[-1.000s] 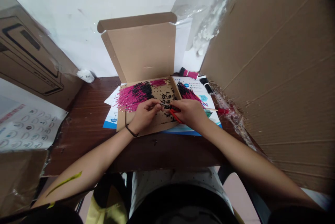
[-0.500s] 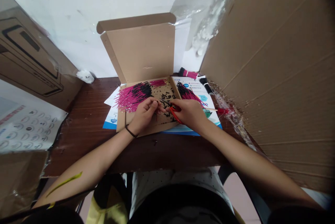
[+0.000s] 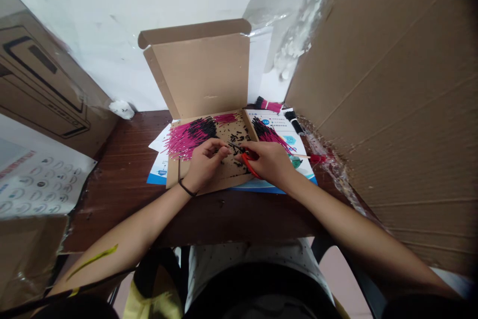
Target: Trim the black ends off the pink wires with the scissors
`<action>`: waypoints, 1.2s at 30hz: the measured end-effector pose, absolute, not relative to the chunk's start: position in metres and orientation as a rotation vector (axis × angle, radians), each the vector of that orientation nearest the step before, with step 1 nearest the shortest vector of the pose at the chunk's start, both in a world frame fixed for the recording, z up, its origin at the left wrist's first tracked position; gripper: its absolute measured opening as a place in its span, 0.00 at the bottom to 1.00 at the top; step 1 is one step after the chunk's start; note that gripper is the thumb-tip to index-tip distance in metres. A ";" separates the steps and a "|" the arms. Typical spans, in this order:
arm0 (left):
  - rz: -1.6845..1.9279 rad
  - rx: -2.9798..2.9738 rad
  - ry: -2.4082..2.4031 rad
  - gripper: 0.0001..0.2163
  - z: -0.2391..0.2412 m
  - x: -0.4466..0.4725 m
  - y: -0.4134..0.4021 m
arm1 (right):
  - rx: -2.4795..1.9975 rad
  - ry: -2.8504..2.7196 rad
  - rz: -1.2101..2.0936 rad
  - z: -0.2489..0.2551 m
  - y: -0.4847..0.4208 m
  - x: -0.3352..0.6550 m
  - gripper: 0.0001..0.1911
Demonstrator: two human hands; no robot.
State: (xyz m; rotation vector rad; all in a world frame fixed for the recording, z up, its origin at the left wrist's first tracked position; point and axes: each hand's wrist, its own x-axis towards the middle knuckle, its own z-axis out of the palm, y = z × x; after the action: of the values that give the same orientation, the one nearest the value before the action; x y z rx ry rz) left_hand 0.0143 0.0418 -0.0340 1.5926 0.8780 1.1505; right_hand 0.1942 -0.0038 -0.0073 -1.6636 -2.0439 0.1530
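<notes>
My left hand [image 3: 204,161] is closed in a pinch over the open flat cardboard box [image 3: 174,172], holding something thin that I cannot make out. My right hand [image 3: 269,160] is wrapped round a red-handled cutting tool [image 3: 246,160] whose dark tip points at the left fingertips. A fan of pink wires with black ends [image 3: 184,138] lies in the box's left part. Small black bits [image 3: 236,138] are scattered on the box floor. A second bunch of pink and black wires [image 3: 268,132] lies just right of the box.
The box's lid [image 3: 201,72] stands upright behind. Printed sheets [image 3: 291,140] lie under the box on the brown table [image 3: 123,179]. A tall cardboard wall [image 3: 392,100] stands close on the right, another carton [image 3: 41,85] on the left. A wire bundle [image 3: 269,105] lies at the back.
Both hands stayed over the box. The left fingers shifted slightly at the pinch and the tool's tip moved a little beside them.
</notes>
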 end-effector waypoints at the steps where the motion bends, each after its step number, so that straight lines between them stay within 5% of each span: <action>1: 1.153 1.596 0.879 0.08 -0.034 0.014 0.042 | -1.661 -2.050 0.150 -0.007 -0.004 0.194 0.20; 36: 1.211 1.662 0.967 0.06 -0.034 0.015 0.041 | -1.571 -2.074 0.138 -0.012 -0.004 0.193 0.17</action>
State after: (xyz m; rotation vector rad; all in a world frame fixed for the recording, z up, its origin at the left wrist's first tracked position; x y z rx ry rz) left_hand 0.0152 0.0409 -0.0341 1.6617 0.9666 1.2114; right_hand 0.1930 -0.0043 -0.0117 -1.5710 -2.0742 0.1381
